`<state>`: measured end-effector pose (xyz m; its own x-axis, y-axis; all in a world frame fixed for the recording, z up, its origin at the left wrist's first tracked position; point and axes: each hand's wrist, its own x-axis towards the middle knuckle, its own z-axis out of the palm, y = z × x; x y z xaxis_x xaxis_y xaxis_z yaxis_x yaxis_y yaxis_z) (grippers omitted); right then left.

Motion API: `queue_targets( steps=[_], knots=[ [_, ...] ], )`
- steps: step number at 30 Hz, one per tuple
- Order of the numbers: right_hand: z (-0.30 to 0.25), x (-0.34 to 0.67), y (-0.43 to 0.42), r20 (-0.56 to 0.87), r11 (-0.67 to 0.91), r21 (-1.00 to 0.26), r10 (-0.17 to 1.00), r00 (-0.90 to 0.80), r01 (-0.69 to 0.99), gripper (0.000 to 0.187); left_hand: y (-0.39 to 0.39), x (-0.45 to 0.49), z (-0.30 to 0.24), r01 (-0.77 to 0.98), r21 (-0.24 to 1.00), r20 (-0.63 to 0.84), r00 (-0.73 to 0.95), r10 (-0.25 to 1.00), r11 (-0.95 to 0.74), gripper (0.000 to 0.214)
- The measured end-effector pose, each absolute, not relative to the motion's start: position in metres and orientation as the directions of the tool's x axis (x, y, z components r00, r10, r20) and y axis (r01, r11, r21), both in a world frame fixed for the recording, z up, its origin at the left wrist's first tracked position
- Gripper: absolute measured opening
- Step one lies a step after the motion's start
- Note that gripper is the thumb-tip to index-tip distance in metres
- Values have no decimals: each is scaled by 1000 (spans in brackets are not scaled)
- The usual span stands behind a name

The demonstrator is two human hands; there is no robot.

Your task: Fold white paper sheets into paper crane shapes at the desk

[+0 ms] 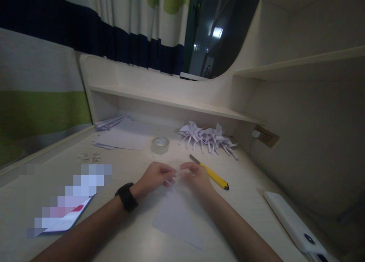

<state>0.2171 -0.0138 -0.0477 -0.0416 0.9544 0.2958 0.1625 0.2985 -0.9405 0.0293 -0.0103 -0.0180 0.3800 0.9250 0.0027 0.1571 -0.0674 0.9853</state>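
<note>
Paper (177, 221) spreads over the counter (134, 237), its narrow end at the left hand (154, 178) and right hand (201, 179); whether their curled fingers (169, 173) pinch anything cannot be told. Beyond lie a tape roll (160, 147) and paper pinwheels (207, 136).

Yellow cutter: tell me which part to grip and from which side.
Take the cutter by its yellow handle, toward the black end, probably reaching from the right. It lies slantwise, what looks like its grey blade pointing to the far left, and the right hand is close to the handle's other end, so the black end seems the safer, freer part.
</note>
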Motion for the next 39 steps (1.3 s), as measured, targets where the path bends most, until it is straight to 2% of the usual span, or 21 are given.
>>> queue_targets(
  steps=[5, 10, 17, 21, 26, 31, 36, 39],
  knots=[
    [-42, 217, -17, 269, 273, -948, 962, -50, 162, 24, -10, 30, -18, 140, 987, 15, 374, 927, -73, 30],
    [-40, 217, -17, 332, 339, -926, 941, -72, 166, 22, -8, 29, -22, 126, 989, 26, 376, 926, -79, 32],
    [-40, 212, -18, 332, 290, -863, 943, 30, 413, 23, -12, 33, -22, 111, 987, 72, 358, 931, -119, 32],
    [-39, 209, -19, 329, 249, -837, 940, 85, 487, 24, -15, 34, -23, 65, 979, 160, 348, 924, -194, 25],
    [-36, 211, -20, 316, 233, -823, 946, 77, 517, 22, -16, 31, -25, 190, 904, 302, 354, 885, -384, 18],
    [-37, 213, -19, 324, 266, -816, 946, 26, 513, 20, -15, 28, -23, 293, 833, 338, 402, 851, -469, 12],
    [-35, 212, -22, 501, 430, -757, 866, 14, 493, 41, -15, 27, -24, 301, 820, 349, 410, 843, -487, 10],
    [-31, 212, -26, 596, 524, -682, 802, -28, 511, 28, -15, 27, -25, 285, 824, 354, 417, 837, -490, 10]
  ],
)
